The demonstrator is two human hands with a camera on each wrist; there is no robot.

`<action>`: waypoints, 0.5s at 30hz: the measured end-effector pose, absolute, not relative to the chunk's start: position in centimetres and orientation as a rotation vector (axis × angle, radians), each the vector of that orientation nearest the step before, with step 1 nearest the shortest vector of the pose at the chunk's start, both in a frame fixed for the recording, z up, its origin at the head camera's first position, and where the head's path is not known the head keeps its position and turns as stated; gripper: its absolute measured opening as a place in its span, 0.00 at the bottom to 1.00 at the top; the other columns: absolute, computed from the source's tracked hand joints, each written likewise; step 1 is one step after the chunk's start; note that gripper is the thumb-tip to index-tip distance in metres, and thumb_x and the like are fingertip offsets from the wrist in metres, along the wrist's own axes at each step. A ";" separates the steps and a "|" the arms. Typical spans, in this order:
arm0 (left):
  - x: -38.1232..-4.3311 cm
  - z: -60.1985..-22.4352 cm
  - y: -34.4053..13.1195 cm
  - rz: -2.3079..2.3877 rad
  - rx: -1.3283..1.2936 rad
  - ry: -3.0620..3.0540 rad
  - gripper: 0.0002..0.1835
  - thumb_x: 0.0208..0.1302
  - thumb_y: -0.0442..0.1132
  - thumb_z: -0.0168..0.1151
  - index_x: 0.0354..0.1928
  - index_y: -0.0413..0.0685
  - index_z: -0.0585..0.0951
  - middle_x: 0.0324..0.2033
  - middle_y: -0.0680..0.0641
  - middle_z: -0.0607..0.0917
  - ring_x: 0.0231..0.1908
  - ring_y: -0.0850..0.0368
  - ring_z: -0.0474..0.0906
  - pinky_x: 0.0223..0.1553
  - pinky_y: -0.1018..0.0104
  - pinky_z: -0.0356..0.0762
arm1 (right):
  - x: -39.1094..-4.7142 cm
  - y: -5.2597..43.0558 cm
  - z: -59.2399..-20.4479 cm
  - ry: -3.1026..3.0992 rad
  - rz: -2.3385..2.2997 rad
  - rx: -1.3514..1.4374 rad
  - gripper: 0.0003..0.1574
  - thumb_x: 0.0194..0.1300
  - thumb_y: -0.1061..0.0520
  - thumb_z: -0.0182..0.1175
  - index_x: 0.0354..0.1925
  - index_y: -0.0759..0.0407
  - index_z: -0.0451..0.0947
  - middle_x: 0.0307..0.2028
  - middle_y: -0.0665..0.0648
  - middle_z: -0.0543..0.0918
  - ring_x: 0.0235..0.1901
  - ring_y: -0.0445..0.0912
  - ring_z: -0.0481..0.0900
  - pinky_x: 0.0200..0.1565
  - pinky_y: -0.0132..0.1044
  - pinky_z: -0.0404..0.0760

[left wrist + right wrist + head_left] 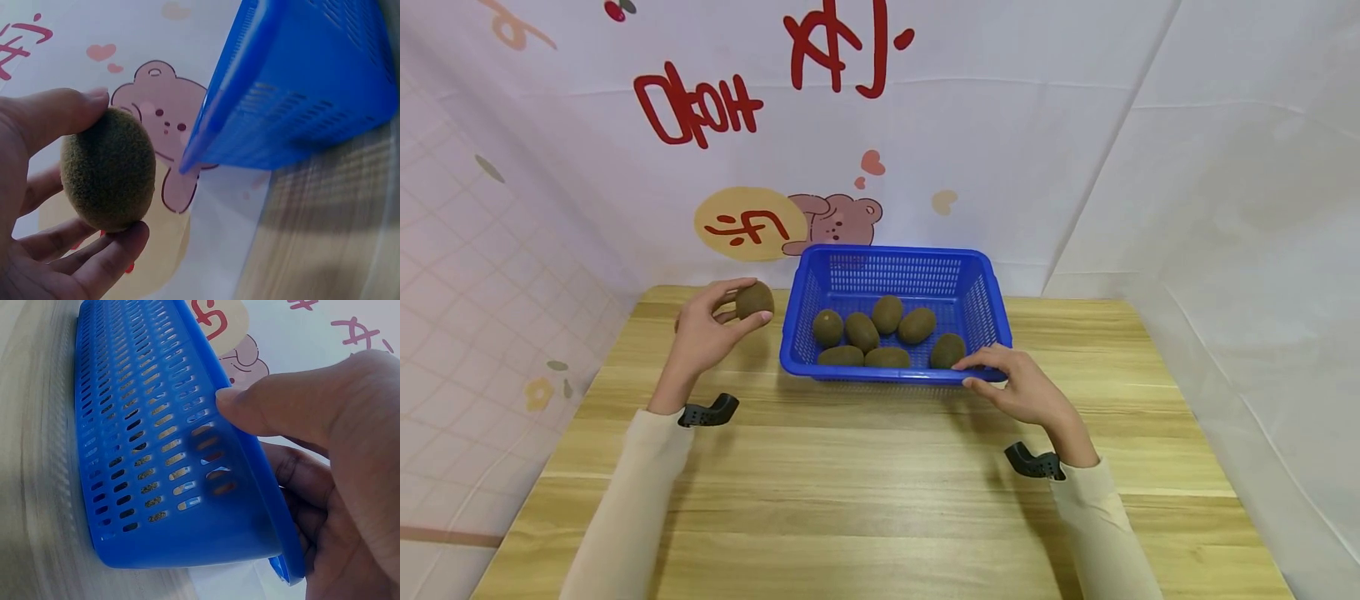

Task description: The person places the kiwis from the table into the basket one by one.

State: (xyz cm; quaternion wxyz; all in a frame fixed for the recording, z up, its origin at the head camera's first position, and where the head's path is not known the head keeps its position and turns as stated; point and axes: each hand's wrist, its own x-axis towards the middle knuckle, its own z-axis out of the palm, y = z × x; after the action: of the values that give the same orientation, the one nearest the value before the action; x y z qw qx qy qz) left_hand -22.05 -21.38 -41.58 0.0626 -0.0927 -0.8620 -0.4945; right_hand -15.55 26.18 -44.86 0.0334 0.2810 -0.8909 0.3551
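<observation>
A brown fuzzy kiwi (109, 169) is pinched between the thumb and fingers of my left hand (706, 327), to the left of the blue plastic basket (895, 375). In the left wrist view the basket's end wall stands to the right of this kiwi. My right hand (1018, 387) grips the basket's near rim at its right corner. The right wrist view shows the thumb (275, 406) outside the rim and fingers behind it, inside the basket. Several kiwis (887, 315) lie in the basket, one kiwi (947, 351) close to my right fingertips.
Beneath the basket is a wood-grain table (880, 483). A white cloth (1000, 167) with red writing and a cartoon bear (842, 221) hangs behind it. White sheeting (1262, 250) closes off the right side. Each wrist carries a black bracket (1033, 462).
</observation>
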 end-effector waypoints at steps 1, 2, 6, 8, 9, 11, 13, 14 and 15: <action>-22.2 -41.5 -21.2 -1.503 -0.285 -2.598 0.32 0.61 0.52 0.76 0.67 0.59 0.79 0.67 0.49 0.77 0.67 0.47 0.73 0.66 0.43 0.77 | -15.6 26.2 -44.9 -2.740 1.092 0.867 0.13 0.67 0.59 0.70 0.50 0.50 0.88 0.42 0.49 0.88 0.42 0.51 0.79 0.42 0.47 0.78; -22.4 -41.4 -20.9 -1.513 -0.288 -2.590 0.32 0.61 0.52 0.76 0.67 0.59 0.79 0.67 0.49 0.77 0.68 0.47 0.73 0.67 0.43 0.76 | -15.6 26.2 -44.8 -2.737 1.092 0.869 0.13 0.67 0.59 0.70 0.50 0.50 0.88 0.42 0.49 0.88 0.42 0.51 0.79 0.42 0.47 0.78; -23.0 -41.0 -20.2 -1.555 -0.298 -2.551 0.33 0.61 0.51 0.76 0.68 0.57 0.78 0.68 0.49 0.76 0.68 0.46 0.73 0.67 0.43 0.76 | -15.7 26.2 -44.9 -2.721 1.075 0.879 0.13 0.66 0.59 0.70 0.49 0.50 0.88 0.41 0.47 0.87 0.41 0.49 0.79 0.42 0.46 0.78; -23.3 -40.9 -19.8 -1.571 -0.304 -2.536 0.33 0.61 0.51 0.76 0.68 0.56 0.78 0.68 0.49 0.76 0.68 0.46 0.73 0.66 0.43 0.76 | -15.7 26.2 -45.0 -2.712 1.068 0.888 0.13 0.66 0.60 0.70 0.49 0.51 0.88 0.41 0.46 0.87 0.41 0.49 0.78 0.42 0.46 0.78; -23.4 -40.9 -19.6 -1.582 -0.306 -2.531 0.34 0.61 0.52 0.76 0.68 0.55 0.78 0.68 0.48 0.76 0.67 0.46 0.73 0.66 0.43 0.76 | -15.7 26.2 -45.0 -2.711 1.071 0.892 0.13 0.66 0.60 0.70 0.49 0.51 0.88 0.41 0.47 0.87 0.41 0.49 0.78 0.42 0.46 0.78; -23.7 -40.9 -19.3 -1.589 -0.312 -2.532 0.34 0.61 0.52 0.76 0.68 0.54 0.78 0.68 0.48 0.76 0.67 0.46 0.73 0.66 0.43 0.76 | -15.7 26.1 -45.0 -2.709 1.083 0.898 0.13 0.66 0.60 0.70 0.49 0.52 0.87 0.41 0.49 0.87 0.41 0.50 0.79 0.42 0.46 0.78; -24.0 -40.9 -18.9 -1.599 -0.313 -2.533 0.34 0.60 0.53 0.76 0.68 0.54 0.78 0.67 0.48 0.76 0.66 0.47 0.74 0.66 0.44 0.77 | -15.7 26.1 -45.1 -2.711 1.097 0.898 0.12 0.67 0.59 0.69 0.49 0.53 0.87 0.41 0.52 0.88 0.41 0.51 0.79 0.42 0.46 0.79; -24.2 -40.9 -18.7 -1.603 -0.318 -2.532 0.34 0.60 0.53 0.76 0.68 0.54 0.78 0.67 0.48 0.76 0.66 0.47 0.74 0.66 0.45 0.77 | -15.6 26.1 -45.0 -2.714 1.108 0.895 0.12 0.67 0.59 0.69 0.49 0.53 0.87 0.41 0.53 0.88 0.41 0.52 0.79 0.42 0.47 0.79; -24.4 -40.9 -18.5 -1.607 -0.323 -2.530 0.34 0.60 0.54 0.76 0.68 0.54 0.78 0.66 0.48 0.76 0.66 0.47 0.74 0.66 0.45 0.77 | -15.6 26.2 -45.0 -2.717 1.115 0.887 0.12 0.67 0.59 0.69 0.49 0.54 0.87 0.41 0.54 0.88 0.42 0.53 0.79 0.42 0.47 0.79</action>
State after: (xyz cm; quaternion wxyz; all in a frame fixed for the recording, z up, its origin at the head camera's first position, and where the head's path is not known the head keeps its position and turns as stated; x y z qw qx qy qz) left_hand -24.39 -18.50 -40.87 0.0631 -0.1071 -0.8375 -0.5320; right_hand -15.59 26.16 -45.02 0.0367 0.2888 -0.8851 0.3632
